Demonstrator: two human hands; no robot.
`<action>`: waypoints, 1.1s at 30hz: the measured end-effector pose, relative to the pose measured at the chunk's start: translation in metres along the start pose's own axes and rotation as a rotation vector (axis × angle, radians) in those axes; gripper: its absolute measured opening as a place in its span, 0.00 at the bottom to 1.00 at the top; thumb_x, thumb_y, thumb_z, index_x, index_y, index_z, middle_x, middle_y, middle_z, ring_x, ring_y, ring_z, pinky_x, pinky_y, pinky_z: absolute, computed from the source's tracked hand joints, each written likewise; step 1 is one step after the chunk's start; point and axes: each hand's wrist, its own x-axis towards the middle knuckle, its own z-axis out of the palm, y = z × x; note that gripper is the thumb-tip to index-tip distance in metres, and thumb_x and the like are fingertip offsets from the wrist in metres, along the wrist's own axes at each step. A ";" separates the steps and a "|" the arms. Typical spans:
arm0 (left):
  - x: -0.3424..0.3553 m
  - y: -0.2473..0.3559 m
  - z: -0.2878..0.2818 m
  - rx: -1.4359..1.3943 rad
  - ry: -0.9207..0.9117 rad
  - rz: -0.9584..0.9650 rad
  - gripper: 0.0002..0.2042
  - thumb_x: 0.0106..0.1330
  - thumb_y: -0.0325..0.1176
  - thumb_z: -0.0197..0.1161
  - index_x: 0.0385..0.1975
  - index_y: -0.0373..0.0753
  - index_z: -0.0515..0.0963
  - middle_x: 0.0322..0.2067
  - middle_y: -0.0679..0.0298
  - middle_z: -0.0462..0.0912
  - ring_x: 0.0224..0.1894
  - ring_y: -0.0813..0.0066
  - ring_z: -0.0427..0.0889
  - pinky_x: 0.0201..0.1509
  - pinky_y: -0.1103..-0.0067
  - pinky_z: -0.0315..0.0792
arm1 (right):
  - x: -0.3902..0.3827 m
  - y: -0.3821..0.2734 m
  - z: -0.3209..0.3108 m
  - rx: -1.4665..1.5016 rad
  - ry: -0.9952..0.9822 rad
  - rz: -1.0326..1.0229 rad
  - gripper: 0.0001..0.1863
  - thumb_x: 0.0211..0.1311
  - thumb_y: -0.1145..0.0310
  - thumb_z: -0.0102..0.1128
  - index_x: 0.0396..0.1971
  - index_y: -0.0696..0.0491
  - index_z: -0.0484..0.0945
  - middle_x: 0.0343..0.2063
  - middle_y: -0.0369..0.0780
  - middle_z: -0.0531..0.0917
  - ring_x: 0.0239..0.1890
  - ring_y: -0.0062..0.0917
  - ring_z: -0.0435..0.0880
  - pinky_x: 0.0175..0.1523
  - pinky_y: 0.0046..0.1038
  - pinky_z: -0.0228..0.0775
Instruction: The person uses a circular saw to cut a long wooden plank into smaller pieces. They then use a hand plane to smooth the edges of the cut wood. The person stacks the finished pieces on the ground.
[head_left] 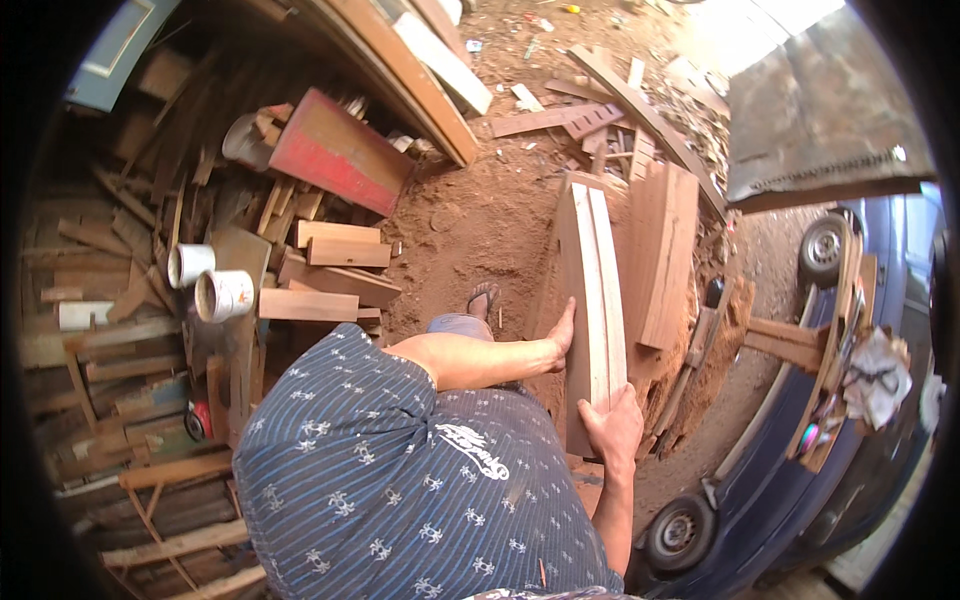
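Two long pale wooden boards lie side by side in front of me, their narrow faces up and a thin gap between them. My left hand is pressed to their left side, about midway along, with some fingertips hidden by the wood. At the near end my right hand grips the boards from the right, its thumb over the top edge. Just right of them rests a thick reddish-brown timber piece.
Sawdust covers the ground. To the left are cut wood blocks, a red-faced panel and a white bucket. Scrap boards lie ahead. A blue vehicle stands on the right, below a rusty metal sheet.
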 end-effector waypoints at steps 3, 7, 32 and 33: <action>0.010 0.023 -0.024 -0.119 -0.092 0.072 0.48 0.68 0.76 0.38 0.76 0.40 0.55 0.77 0.57 0.54 0.78 0.60 0.52 0.80 0.61 0.48 | 0.022 -0.013 0.004 -0.038 0.031 -0.144 0.47 0.47 0.50 0.73 0.60 0.69 0.67 0.44 0.62 0.83 0.51 0.55 0.82 0.57 0.46 0.74; 0.009 0.067 -0.062 -0.088 -0.138 0.188 0.46 0.69 0.75 0.41 0.74 0.40 0.61 0.73 0.55 0.63 0.74 0.60 0.60 0.77 0.60 0.53 | 0.050 -0.056 0.006 0.044 -0.071 -0.214 0.44 0.48 0.50 0.73 0.57 0.69 0.70 0.41 0.59 0.84 0.46 0.50 0.85 0.54 0.42 0.76; -0.086 0.080 -0.306 -0.553 0.017 0.155 0.33 0.69 0.57 0.53 0.64 0.36 0.69 0.56 0.48 0.80 0.55 0.51 0.80 0.61 0.54 0.71 | 0.131 -0.216 0.265 0.891 -0.971 0.396 0.31 0.58 0.46 0.59 0.53 0.56 0.77 0.44 0.46 0.84 0.43 0.39 0.84 0.50 0.41 0.76; -0.090 0.090 -0.320 -0.565 0.034 0.133 0.32 0.69 0.56 0.54 0.63 0.36 0.70 0.56 0.50 0.80 0.56 0.52 0.80 0.62 0.56 0.71 | 0.133 -0.234 0.276 0.897 -0.973 0.420 0.31 0.59 0.46 0.58 0.53 0.57 0.77 0.43 0.47 0.84 0.42 0.40 0.85 0.49 0.42 0.77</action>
